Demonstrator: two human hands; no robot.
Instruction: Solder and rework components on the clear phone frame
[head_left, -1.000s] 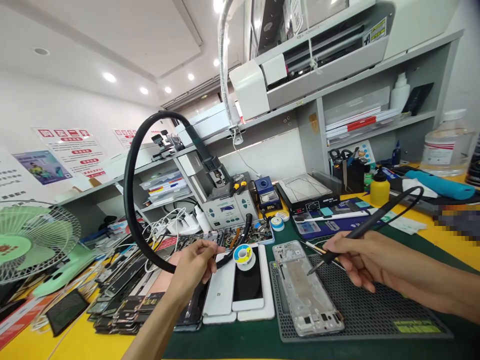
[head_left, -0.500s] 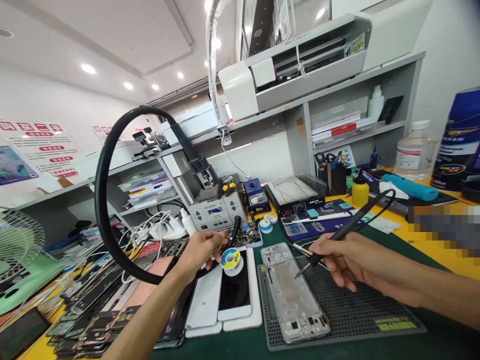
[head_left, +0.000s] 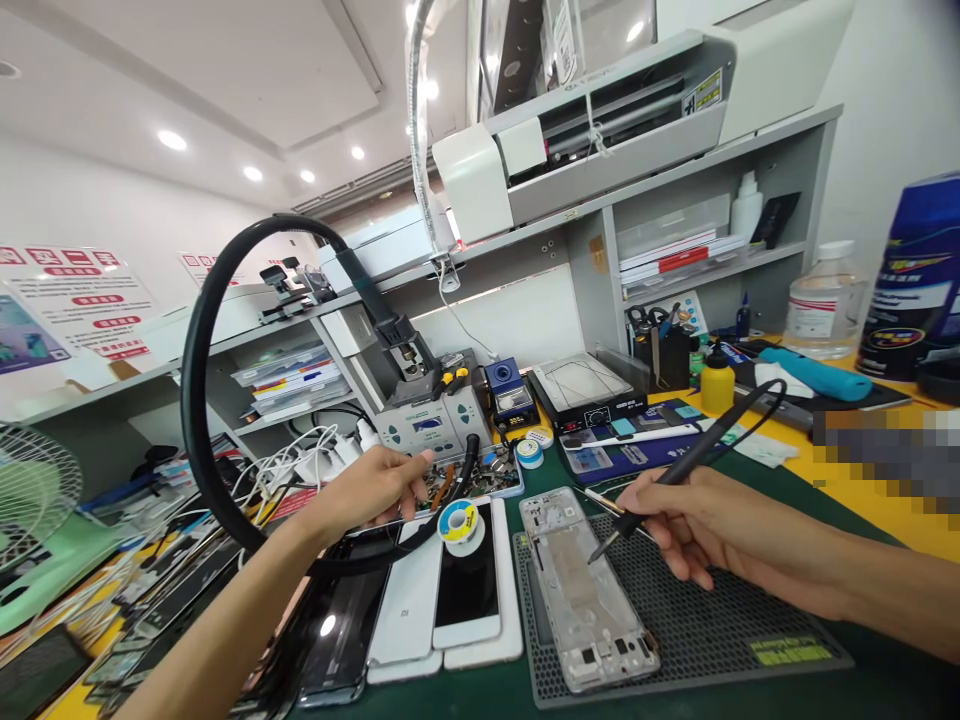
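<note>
- Soldering iron (head_left: 690,461): long axis runs upper-right to lower-left, tip just above phone frame (head_left: 579,585) on mat (head_left: 712,620).
- Right hand (head_left: 697,520) is nearer, fingers closed pen-style on the iron; the frame lies left of them.
- Left hand (head_left: 375,487) is beyond solder spool (head_left: 459,524), fingers loosely together; hold unclear.

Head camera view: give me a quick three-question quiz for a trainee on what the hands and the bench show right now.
1. True or false: the right hand holds the soldering iron with its tip aimed down at the phone frame.
2. The solder spool rests on: A) the grey mat, B) the white phone, C) the yellow bottle.
3. Which hand is beside the black hose?

Key: 1 true; 2 B; 3 the left hand.
</note>
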